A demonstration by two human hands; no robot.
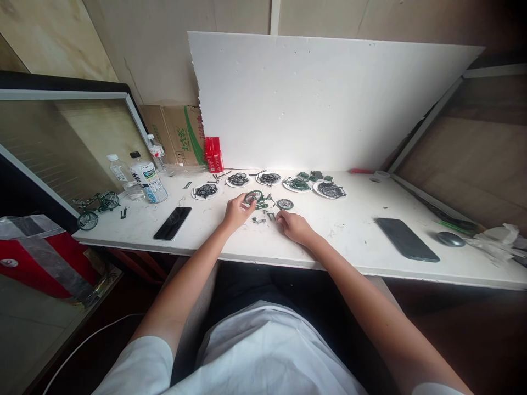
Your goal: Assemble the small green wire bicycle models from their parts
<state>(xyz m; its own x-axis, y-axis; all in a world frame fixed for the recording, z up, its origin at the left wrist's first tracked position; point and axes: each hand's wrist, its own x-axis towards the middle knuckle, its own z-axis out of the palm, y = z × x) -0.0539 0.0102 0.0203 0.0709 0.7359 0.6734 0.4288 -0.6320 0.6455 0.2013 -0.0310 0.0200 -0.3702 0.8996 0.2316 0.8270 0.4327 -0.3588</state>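
Observation:
My left hand (237,213) is closed on a partly built miniature bicycle (254,197), its fingers at the spoked wheel on the left end of the green frame. My right hand (293,226) rests low over the white table, fingers curled in; whatever they pinch is too small to make out. Just beyond the right hand lies a loose spoked wheel (285,204). Between the hands are several tiny loose parts (259,220), some of them right by the right fingertips.
White plates of small dark and green parts, including a right-hand plate (317,194), line the back. A complete miniature bicycle (97,207), bottles (150,181) and a phone (173,223) are at left. A dark flat slab (407,240) and mouse (450,239) lie right. A white board (321,104) stands behind.

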